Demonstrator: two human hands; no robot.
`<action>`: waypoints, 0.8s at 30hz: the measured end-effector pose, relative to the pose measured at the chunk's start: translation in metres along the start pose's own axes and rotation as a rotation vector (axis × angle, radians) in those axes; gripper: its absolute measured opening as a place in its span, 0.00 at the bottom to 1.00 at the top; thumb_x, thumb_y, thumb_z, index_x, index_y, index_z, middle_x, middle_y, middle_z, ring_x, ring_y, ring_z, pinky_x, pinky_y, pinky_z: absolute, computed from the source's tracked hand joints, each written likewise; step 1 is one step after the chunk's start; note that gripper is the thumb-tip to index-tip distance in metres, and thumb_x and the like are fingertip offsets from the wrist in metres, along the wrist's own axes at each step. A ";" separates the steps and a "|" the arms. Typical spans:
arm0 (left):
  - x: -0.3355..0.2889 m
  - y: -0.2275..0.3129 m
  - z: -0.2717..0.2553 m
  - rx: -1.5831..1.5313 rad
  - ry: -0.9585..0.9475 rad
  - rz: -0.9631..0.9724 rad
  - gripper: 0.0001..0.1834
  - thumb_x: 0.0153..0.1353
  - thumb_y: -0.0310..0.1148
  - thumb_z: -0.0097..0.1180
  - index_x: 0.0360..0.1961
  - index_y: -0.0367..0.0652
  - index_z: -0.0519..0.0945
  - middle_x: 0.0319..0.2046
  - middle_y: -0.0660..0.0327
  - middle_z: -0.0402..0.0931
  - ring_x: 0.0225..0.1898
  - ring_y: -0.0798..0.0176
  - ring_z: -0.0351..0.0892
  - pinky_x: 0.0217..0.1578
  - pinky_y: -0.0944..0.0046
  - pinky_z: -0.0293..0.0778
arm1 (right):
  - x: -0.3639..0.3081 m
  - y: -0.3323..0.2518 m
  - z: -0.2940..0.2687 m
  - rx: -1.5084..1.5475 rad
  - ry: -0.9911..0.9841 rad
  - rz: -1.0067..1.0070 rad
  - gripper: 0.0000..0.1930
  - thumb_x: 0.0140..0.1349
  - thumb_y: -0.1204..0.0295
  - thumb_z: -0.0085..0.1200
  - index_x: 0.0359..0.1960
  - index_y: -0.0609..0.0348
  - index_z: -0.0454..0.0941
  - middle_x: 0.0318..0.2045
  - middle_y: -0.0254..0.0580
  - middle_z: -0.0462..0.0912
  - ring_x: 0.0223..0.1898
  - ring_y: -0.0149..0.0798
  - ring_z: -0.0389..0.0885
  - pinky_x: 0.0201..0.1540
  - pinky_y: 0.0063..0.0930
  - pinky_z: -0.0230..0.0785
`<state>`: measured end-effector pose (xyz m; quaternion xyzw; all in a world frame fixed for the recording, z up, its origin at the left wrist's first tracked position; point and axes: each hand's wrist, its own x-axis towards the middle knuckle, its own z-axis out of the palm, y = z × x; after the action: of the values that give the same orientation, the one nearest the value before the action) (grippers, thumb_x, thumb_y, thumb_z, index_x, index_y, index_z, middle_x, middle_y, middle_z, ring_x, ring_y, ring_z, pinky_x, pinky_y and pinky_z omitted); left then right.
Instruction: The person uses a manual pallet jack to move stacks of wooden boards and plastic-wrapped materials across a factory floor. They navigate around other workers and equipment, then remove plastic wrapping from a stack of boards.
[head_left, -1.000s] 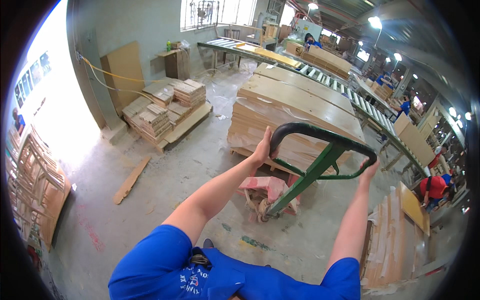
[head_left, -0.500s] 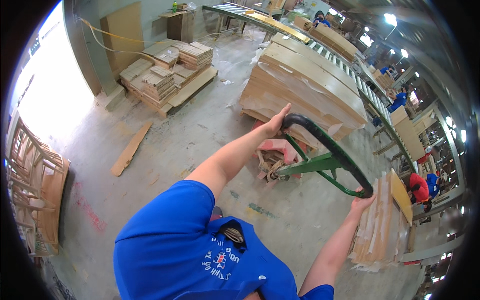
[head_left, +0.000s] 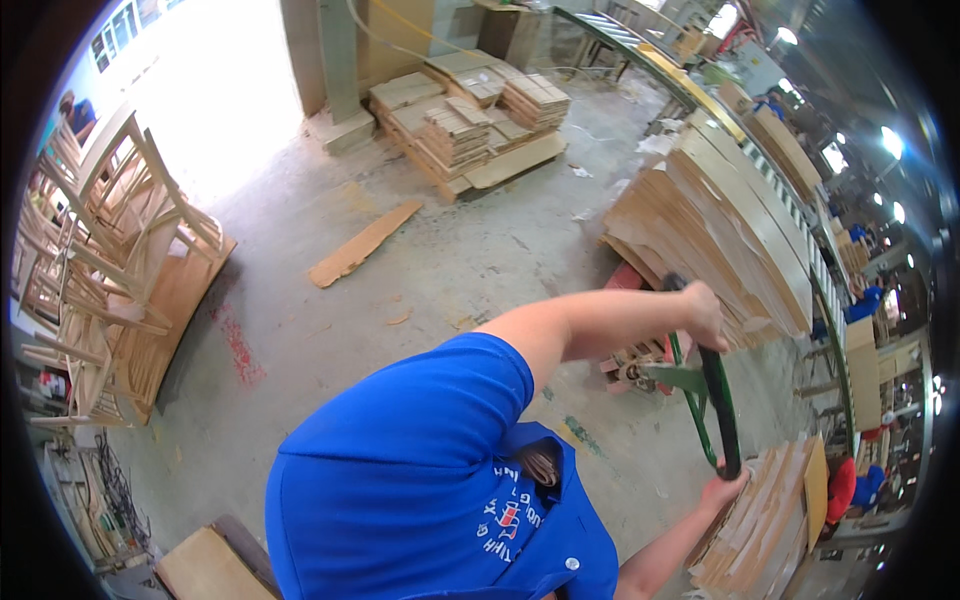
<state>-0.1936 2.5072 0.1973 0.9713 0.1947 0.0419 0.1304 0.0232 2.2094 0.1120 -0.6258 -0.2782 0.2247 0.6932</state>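
Observation:
Before me is a pallet jack handle (head_left: 719, 400), a loop with a black grip and green frame. Around the grip's far end curls my left hand (head_left: 704, 316), closed, its forearm crossing in front of the jack. My right hand (head_left: 722, 488) holds the near end from below, its fingers partly hidden by the grip. The handle joins the red pallet jack base (head_left: 626, 372), whose front wheel area shows low to the floor. Beyond it rises a tall stack of wooden panels (head_left: 700, 225) with thin sheets between layers; the jack's red part reaches under its edge.
Another panel stack (head_left: 765, 520) stands close by my right hand. Wooden chair frames (head_left: 140, 230) sit piled at left. A low stack of boards (head_left: 455, 135) lies at the back, with a loose board (head_left: 365, 243) on the floor. A roller conveyor (head_left: 800, 215) runs along the right; people work beyond.
My view has swung left, so the stacks sit farther right. The handle has turned to a steeper angle, and my left hand has gone from resting against its end to curling over it.

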 end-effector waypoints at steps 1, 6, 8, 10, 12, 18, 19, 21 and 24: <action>-0.016 -0.005 0.006 0.007 0.011 0.021 0.34 0.55 0.64 0.35 0.37 0.47 0.82 0.36 0.57 0.80 0.42 0.55 0.78 0.38 0.56 0.72 | -0.013 0.007 0.008 0.038 -0.048 -0.016 0.14 0.61 0.63 0.37 0.29 0.61 0.71 0.22 0.36 0.72 0.28 0.32 0.71 0.38 0.27 0.60; -0.086 -0.062 0.035 -0.094 -0.056 0.094 0.30 0.53 0.60 0.40 0.32 0.45 0.83 0.32 0.57 0.80 0.39 0.55 0.79 0.35 0.56 0.73 | -0.092 0.061 0.063 0.002 0.220 0.024 0.12 0.60 0.67 0.40 0.31 0.63 0.73 0.29 0.37 0.73 0.35 0.32 0.71 0.43 0.27 0.61; -0.110 -0.096 0.050 -0.068 -0.034 0.132 0.29 0.55 0.56 0.36 0.26 0.46 0.83 0.27 0.56 0.80 0.32 0.55 0.80 0.32 0.55 0.73 | -0.122 0.084 0.099 -0.136 0.215 -0.028 0.12 0.58 0.67 0.43 0.30 0.65 0.74 0.30 0.37 0.73 0.35 0.31 0.70 0.42 0.27 0.62; -0.135 -0.127 0.067 -0.033 -0.028 0.237 0.31 0.56 0.56 0.34 0.25 0.44 0.83 0.27 0.54 0.80 0.32 0.52 0.80 0.33 0.54 0.73 | -0.155 0.096 0.134 -0.369 0.258 -0.061 0.12 0.57 0.67 0.45 0.26 0.64 0.74 0.27 0.35 0.73 0.33 0.29 0.70 0.39 0.26 0.62; -0.155 -0.144 0.080 0.011 -0.083 0.257 0.30 0.58 0.55 0.34 0.26 0.45 0.83 0.27 0.52 0.80 0.32 0.51 0.79 0.34 0.53 0.72 | -0.178 0.091 0.162 -0.493 0.167 0.027 0.12 0.55 0.67 0.45 0.23 0.64 0.75 0.26 0.35 0.72 0.33 0.30 0.69 0.39 0.26 0.62; -0.199 -0.168 0.087 -0.021 -0.043 0.362 0.29 0.60 0.53 0.32 0.24 0.44 0.81 0.27 0.52 0.79 0.32 0.47 0.78 0.34 0.51 0.71 | -0.225 0.074 0.220 -0.530 0.132 0.083 0.11 0.54 0.68 0.45 0.19 0.61 0.71 0.21 0.31 0.69 0.27 0.27 0.66 0.33 0.23 0.58; -0.206 -0.172 0.086 -0.008 -0.021 0.365 0.29 0.60 0.53 0.32 0.24 0.44 0.81 0.27 0.53 0.79 0.32 0.47 0.78 0.35 0.51 0.71 | -0.230 0.073 0.225 -0.524 0.179 0.137 0.11 0.54 0.68 0.44 0.18 0.60 0.70 0.20 0.30 0.68 0.26 0.26 0.65 0.32 0.22 0.57; -0.219 -0.179 0.085 0.017 -0.090 0.320 0.29 0.60 0.54 0.32 0.25 0.44 0.81 0.27 0.52 0.79 0.32 0.47 0.77 0.35 0.51 0.71 | -0.245 0.080 0.237 -0.510 0.148 0.060 0.11 0.54 0.68 0.44 0.18 0.59 0.68 0.19 0.28 0.67 0.25 0.25 0.64 0.30 0.22 0.56; -0.238 -0.188 0.083 -0.008 -0.132 0.330 0.29 0.60 0.54 0.33 0.24 0.44 0.81 0.26 0.50 0.78 0.31 0.46 0.77 0.35 0.50 0.71 | -0.262 0.085 0.245 -0.532 0.140 0.008 0.11 0.55 0.70 0.43 0.16 0.59 0.65 0.18 0.30 0.65 0.24 0.26 0.62 0.29 0.23 0.55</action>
<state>-0.4710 2.5617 0.0598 0.9901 0.0234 -0.0004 0.1384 -0.3320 2.2278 0.0154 -0.8011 -0.2762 0.1028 0.5210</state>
